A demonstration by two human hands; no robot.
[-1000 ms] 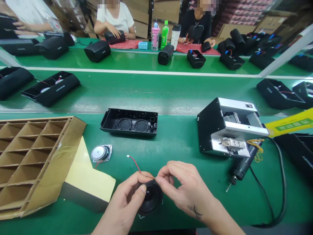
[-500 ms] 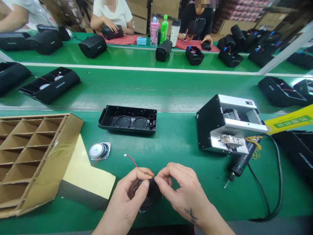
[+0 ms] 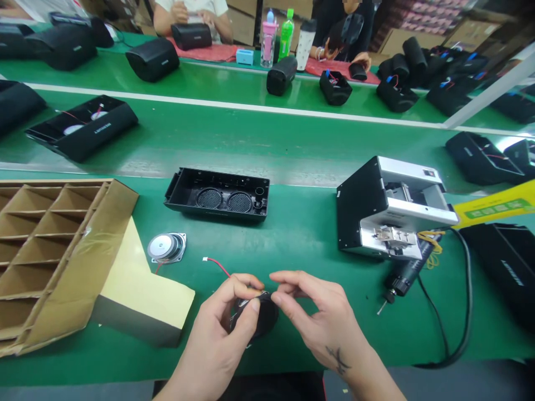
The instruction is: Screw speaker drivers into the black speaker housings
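In the head view, my left hand grips a round black speaker driver by its rim, thumb on the near side and fingers behind. A red wire with a white plug runs out beyond the fingers. My right hand is just right of the driver, thumb and forefinger parted, the thumb tip close to its edge; whether it touches I cannot tell. A second speaker driver lies magnet up on the green bench. Farther off sits an open black speaker housing with two round grilles.
A divided cardboard box and a pale yellow card piece are on the left. At right stand a silver-and-black machine and a corded electric screwdriver. Beyond, speaker housings rest along a green belt, with two people behind.
My right thumb and forefinger have parted and drawn slightly right from the driver's rim, where they were pinched. My left hand keeps its grip. The camera view has shifted a little.
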